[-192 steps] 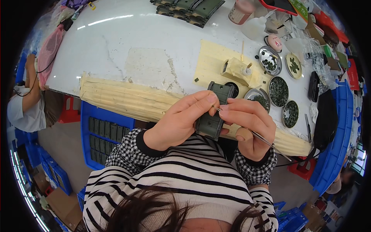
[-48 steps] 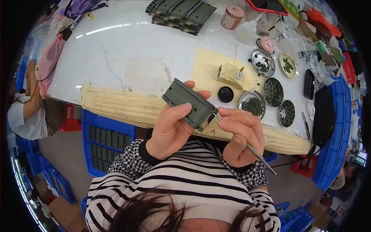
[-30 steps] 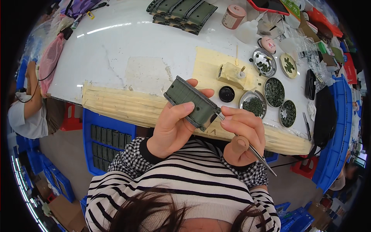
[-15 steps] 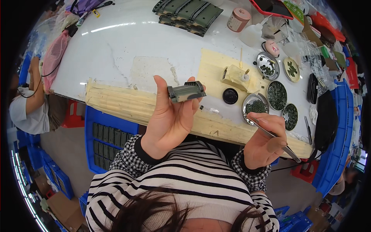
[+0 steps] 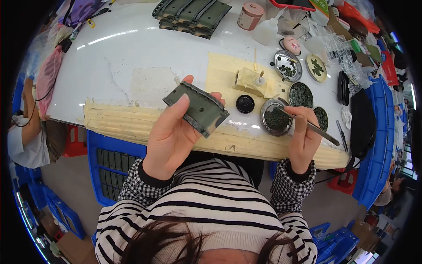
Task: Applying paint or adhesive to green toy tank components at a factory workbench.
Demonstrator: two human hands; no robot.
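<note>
My left hand [image 5: 173, 132] holds a curved green and tan camouflage plastic part [image 5: 198, 108], its broad face tilted up and my thumb lying across it. In my right hand [image 5: 304, 140] is a pair of metal tweezers [image 5: 314, 127], pinched between thumb and fingers. Their tip reaches over a round metal dish [image 5: 265, 127] of tiny dark green pieces [image 5: 278, 119]; whether it grips a piece is too small to tell. Left of that dish lies a round black lid [image 5: 245, 104]. Behind it stands a tape-wrapped block [image 5: 250, 82] with a small white bottle [image 5: 260, 81] set in it.
More dishes of green pieces [image 5: 301, 94] stand to the right. Similar camouflage parts [image 5: 191, 16] are stacked at the back, near a pink tin [image 5: 250, 16]. A blue crate [image 5: 93, 158] of dark green parts sits below the table edge at left. Another person's arm [image 5: 33, 119] shows far left.
My left hand has turned the camouflage part so its broad face shows. My right hand has brought the tweezers' tip over the dish of small pieces. The whole view has shifted slightly.
</note>
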